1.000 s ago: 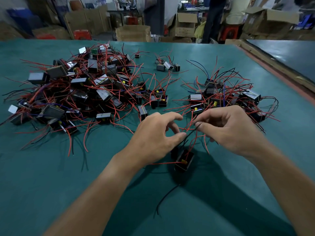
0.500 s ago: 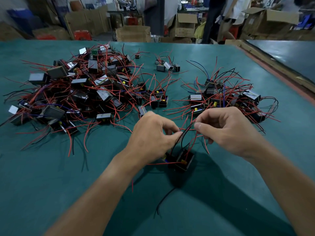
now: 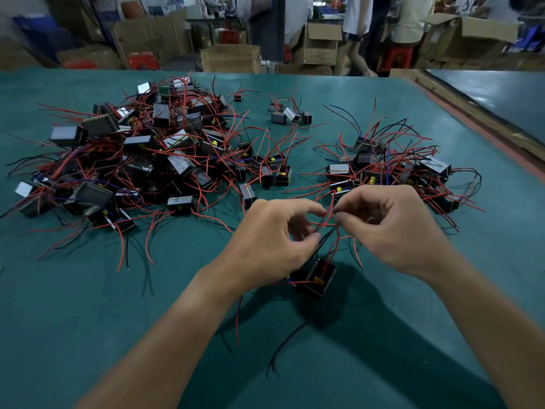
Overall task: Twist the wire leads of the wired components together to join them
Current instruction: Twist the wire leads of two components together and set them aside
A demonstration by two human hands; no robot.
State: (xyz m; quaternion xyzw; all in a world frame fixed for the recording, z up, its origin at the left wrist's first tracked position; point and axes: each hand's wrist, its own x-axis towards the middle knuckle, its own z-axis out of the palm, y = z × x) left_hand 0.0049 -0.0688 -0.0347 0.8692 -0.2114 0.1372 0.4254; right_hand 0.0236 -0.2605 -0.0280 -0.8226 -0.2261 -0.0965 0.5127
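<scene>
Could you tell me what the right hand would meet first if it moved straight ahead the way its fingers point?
Probably the left hand: the right hand points leftward across the red leads both hold, though depth is unclear.

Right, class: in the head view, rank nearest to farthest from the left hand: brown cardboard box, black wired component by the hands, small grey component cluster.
1. Black wired component: beside the left hand.
2. Small grey component cluster: far table centre.
3. Brown cardboard box: beyond the table.
</scene>
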